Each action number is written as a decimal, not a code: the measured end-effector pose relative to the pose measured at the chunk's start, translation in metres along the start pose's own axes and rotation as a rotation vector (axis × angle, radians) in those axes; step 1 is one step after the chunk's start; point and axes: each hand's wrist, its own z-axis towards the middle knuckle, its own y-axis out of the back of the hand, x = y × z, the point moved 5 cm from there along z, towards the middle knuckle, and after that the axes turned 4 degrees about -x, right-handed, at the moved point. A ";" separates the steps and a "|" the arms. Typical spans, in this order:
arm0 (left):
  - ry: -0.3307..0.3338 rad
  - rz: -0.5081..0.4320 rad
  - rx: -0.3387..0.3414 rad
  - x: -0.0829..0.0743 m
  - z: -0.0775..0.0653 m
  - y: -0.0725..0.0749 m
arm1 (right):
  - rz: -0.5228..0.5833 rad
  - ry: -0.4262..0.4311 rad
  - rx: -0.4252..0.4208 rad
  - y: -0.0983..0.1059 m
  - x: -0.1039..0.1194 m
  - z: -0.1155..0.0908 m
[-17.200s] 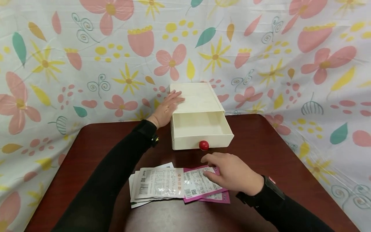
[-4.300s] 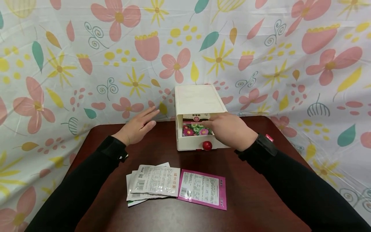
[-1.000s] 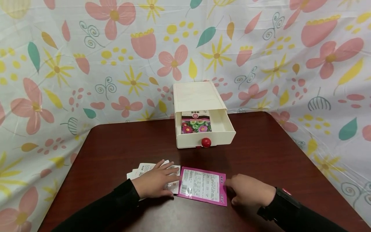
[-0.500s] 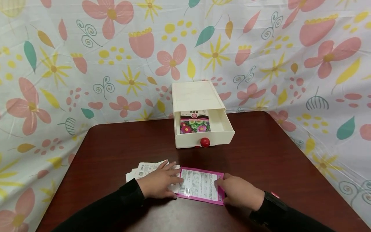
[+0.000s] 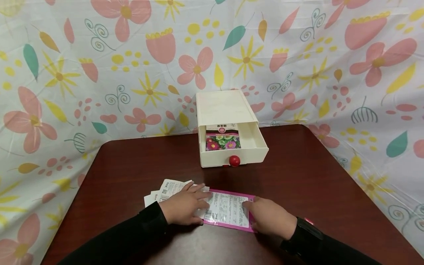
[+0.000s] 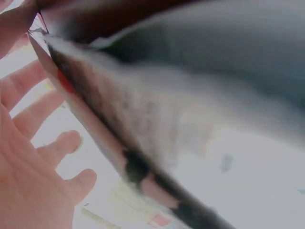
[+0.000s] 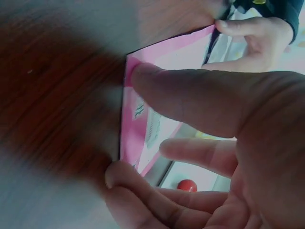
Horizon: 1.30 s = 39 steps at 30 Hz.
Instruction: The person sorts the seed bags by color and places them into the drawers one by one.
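A pink-bordered seed packet (image 5: pixel 228 209) lies printed back up on the table, its left edge under the top of several whitish packets (image 5: pixel 170 187). My left hand (image 5: pixel 183 206) rests flat on those whitish packets with fingers spread. In the left wrist view a packet (image 6: pixel 143 109) looms blurred close to the camera. My right hand (image 5: pixel 269 217) grips the right end of the pink packet; in the right wrist view the thumb lies on one corner of the pink packet (image 7: pixel 128 109), other fingers at the opposite corner.
Behind the packets stands a cream drawer box (image 5: pixel 225 106), its drawer (image 5: pixel 216 158) pulled out, with a red knob (image 5: pixel 234 161). Inside, on the left, lies a seed packet (image 5: pixel 222 141) with flower pictures. A floral curtain (image 5: pixel 109 66) hangs behind the dark wooden table (image 5: pixel 132 162).
My right hand has closed on the pink packet's right end, and the packet has slid left under the whitish ones. Since 17 seconds ago, a flower seed packet has come into the drawer.
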 end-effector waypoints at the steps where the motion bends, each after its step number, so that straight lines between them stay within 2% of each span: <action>1: -0.003 0.009 0.001 0.000 0.000 0.001 | 0.001 -0.004 0.001 0.000 0.000 0.000; 14: 0.055 0.045 0.038 0.001 -0.004 -0.001 | -0.005 -0.046 0.037 -0.002 0.000 0.002; 20: 0.079 0.049 0.037 0.002 -0.003 0.004 | -0.002 -0.058 0.039 -0.002 0.000 0.002; 25: 0.082 0.035 0.046 0.000 0.000 0.006 | 0.019 0.003 -0.007 -0.001 -0.001 0.002; 32: 0.089 -0.017 0.055 -0.002 0.007 0.001 | 0.071 0.113 -0.073 -0.002 0.002 0.008; 36: 0.089 -0.050 0.028 -0.005 0.010 0.000 | 0.079 0.131 -0.098 -0.004 0.008 0.013; 39: 0.114 -0.048 0.019 -0.005 0.010 0.000 | 0.085 0.127 -0.106 -0.004 0.011 0.017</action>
